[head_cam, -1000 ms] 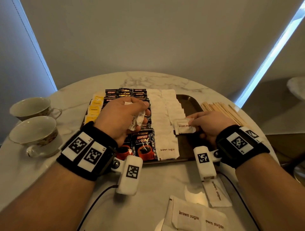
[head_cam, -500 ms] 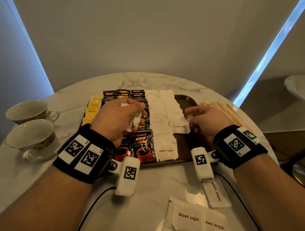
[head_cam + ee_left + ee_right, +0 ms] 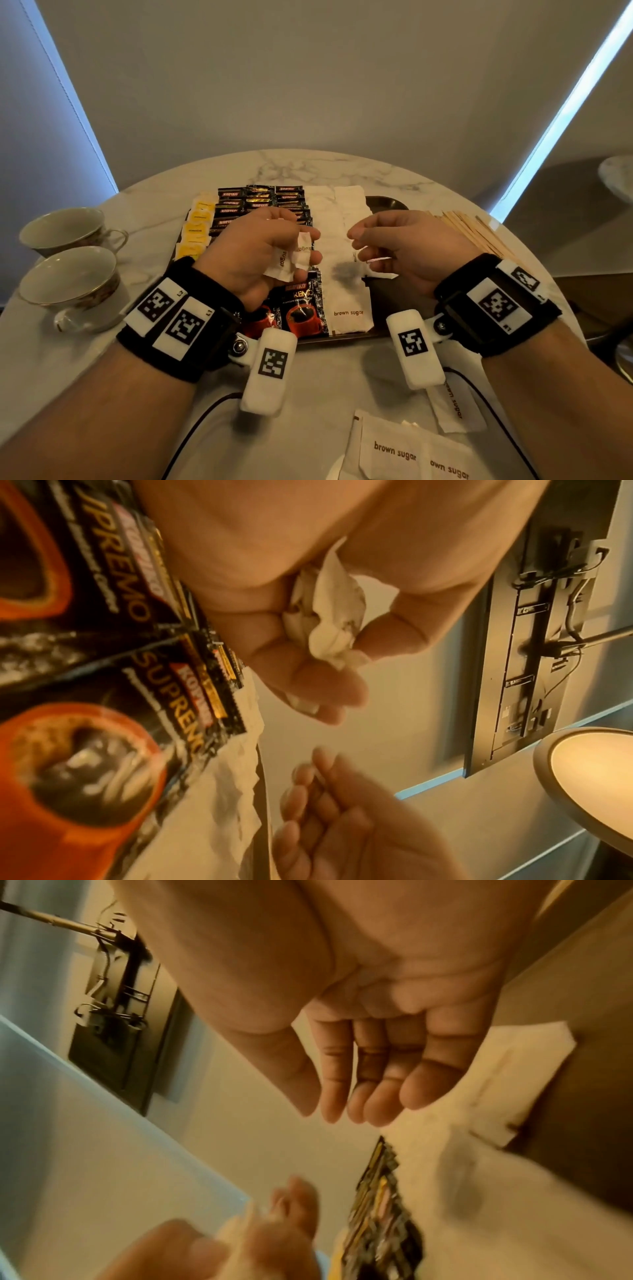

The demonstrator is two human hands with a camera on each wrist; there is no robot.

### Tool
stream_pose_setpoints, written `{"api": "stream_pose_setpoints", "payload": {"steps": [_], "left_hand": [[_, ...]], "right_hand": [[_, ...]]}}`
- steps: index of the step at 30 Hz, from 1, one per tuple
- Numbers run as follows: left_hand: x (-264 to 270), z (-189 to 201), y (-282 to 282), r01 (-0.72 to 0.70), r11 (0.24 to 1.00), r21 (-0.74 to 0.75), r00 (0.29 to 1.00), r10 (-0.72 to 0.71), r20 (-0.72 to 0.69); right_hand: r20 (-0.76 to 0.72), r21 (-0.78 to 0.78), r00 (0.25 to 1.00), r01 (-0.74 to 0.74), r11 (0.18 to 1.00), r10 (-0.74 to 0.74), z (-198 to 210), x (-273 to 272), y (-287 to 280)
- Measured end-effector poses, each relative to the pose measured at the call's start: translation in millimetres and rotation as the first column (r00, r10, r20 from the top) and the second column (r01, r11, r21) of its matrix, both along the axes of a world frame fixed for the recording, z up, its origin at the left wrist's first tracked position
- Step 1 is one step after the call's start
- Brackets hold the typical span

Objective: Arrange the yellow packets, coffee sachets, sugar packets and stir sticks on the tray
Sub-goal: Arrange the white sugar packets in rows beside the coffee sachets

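Sugar packets are the business in hand: the left hand clutches a small crumpled bunch of the white "brown sugar" packets, fingers and thumb curled round them, above the near half of the tray, over the coffee sachets. The left wrist view shows that bunch squeezed between thumb and fingers. The right hand is beside it, fingers loosely extended and holding nothing (the right wrist view shows a bare palm), above the second sugar column.

Outward from there, the tray carries yellow packets along its left edge, then dark Kopiko sachets, then 2 columns of white sugar packets; the second column stops short of the near edge, leaving dark tray bare at the near right corner. Stir sticks lie on the marble table off the tray's right edge, and more sugar packets wait on the table in front.

I judge this the sugar-laying step: next, the right hand should draw 1 packet from the bunch and lay it flat, overlapping, at the short column's end.
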State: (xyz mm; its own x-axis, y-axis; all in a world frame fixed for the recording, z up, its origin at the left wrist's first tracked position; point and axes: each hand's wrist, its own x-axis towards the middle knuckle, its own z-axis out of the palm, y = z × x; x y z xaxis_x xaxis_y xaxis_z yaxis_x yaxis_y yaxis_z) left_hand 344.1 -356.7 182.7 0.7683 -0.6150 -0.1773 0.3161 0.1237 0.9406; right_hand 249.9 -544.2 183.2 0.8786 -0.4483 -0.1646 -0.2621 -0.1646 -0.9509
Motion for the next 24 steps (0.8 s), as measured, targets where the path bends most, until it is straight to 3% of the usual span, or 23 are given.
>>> {"api": "stream_pose_setpoints", "payload": {"steps": [5, 9, 16, 20, 24], "left_hand": [[-3.6, -1.8, 0.8, 0.091, 0.995, -0.035, 0.996, -0.091, 0.01], [-1.6, -1.4, 1.7, 0.088, 0.995, -0.042, 0.996, -0.087, 0.015], [-0.4, -1.9, -0.6, 0.012, 0.998, 0.069, 1.0, -0.013, 0.013], [2.2, -2.5, -2.7, -0.098, 0.991, 0.096, 0.995, 0.095, 0.031], [3.9, -3.7, -1.7, -0.03, 0.996, 0.083, 0.997, 0.024, 0.079]], "right_hand": [[-0.049, -0.216, 0.975, -0.222, 0.951, 0.217, 15.8, 2.3, 29.3], [-0.048, -0.284, 0.978, -0.21, 0.936, 0.205, 16.4, 9.3, 31.7], [0.134, 0.009, 0.99, -0.043, 0.999, 0.042, 5.9, 19.8, 24.8], [0.241, 0.296, 0.97, -0.072, 0.952, -0.001, -1.7, 20.0, 27.0], [0.327, 0.4, 0.945, -0.141, 0.906, 0.003, -7.9, 20.5, 28.4]]}}
